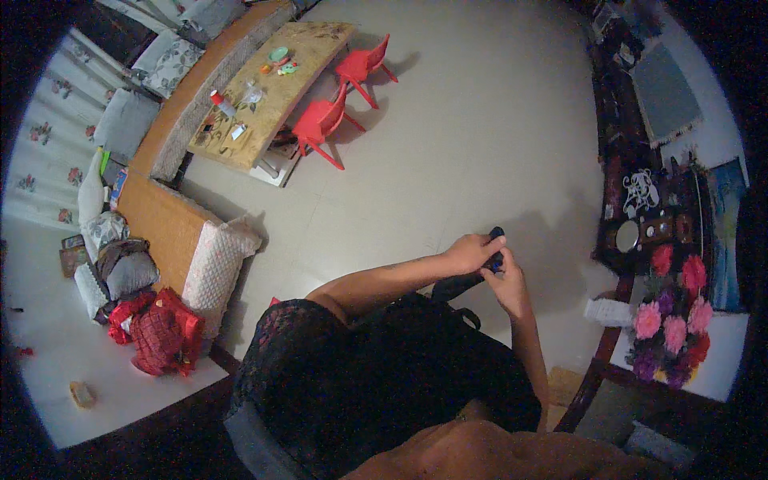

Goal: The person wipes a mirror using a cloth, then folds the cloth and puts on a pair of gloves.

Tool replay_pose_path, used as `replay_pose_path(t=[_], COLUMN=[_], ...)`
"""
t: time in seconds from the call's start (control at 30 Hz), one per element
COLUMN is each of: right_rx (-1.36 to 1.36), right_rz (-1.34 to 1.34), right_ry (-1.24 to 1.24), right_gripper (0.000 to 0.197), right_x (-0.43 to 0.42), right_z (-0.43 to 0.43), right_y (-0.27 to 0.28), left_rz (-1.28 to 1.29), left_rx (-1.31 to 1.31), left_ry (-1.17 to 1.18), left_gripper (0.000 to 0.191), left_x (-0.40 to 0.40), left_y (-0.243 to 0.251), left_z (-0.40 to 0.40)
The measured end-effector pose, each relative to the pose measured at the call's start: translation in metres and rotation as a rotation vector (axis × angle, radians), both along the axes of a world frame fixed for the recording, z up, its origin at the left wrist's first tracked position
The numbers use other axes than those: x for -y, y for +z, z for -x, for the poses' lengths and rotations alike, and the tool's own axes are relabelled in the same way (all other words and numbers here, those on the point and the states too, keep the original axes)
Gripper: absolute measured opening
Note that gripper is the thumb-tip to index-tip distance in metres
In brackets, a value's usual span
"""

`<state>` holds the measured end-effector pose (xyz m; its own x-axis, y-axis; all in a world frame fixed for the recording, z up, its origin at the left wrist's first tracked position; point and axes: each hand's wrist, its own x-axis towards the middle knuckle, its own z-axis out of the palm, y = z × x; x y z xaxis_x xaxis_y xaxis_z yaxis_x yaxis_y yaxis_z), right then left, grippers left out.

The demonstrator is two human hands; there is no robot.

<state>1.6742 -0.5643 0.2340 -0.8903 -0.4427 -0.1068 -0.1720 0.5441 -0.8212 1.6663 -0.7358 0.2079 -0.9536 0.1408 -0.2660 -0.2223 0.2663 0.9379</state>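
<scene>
Both my hands meet in front of my body, right of the picture's centre. My left hand (471, 253) grips a small dark object (497, 233) whose top sticks out above the fingers; its kind cannot be told. My right hand (509, 282) touches the lower part of the same object, with thumb and fingers bent round it. Just below and left of the hands, a wide black strap or piece of cloth (459, 287) runs towards my black top. Behind the hands lie the pale floor and a shadow.
A low patterned table (264, 132) with toys and a spray can stands at upper left, two red child's chairs (318, 123) beside it. A long bench (162, 222) with cushions and red clothing runs along the left. Dark shelving (612, 240) and artificial flowers (675, 333) are at the right.
</scene>
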Motion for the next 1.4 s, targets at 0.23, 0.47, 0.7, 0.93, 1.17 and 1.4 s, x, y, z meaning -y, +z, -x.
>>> replay_pose_path(t=[0.23,0.47,0.7,0.93,1.17,1.4], right_rx=[-0.083,-0.155,-0.072,-0.622,-0.231,-0.232], right_rz=[-0.007,0.06,0.042,-0.048,0.039,0.068], right_ry=[0.002,0.196,0.134,0.324,0.189,0.254], right_gripper=[0.04,0.03,0.037,0.03,0.019,0.02], right_x=[-0.02,0.028,0.118,0.22,0.31,0.374], right_z=[0.132,0.241,0.351,0.474,0.569,0.688], right_y=[-0.006,0.018,0.042,0.037,0.047,0.019], left_rz=[-0.145,0.189,-0.179,-0.066,-0.051,0.037], left_rx=[0.045,-0.5,-0.42,-0.519,-0.575,-0.609], left_ry=[0.004,0.069,0.375,0.508,0.564,0.677], left_gripper=[0.052,0.046,0.025,0.026,0.028,0.03], left_x=[0.0,0.048,0.107,0.204,0.29,0.347], left_y=[0.015,-0.008,-0.004,0.012,0.017,0.006], left_z=[0.1,0.186,0.29,0.404,0.483,0.571])
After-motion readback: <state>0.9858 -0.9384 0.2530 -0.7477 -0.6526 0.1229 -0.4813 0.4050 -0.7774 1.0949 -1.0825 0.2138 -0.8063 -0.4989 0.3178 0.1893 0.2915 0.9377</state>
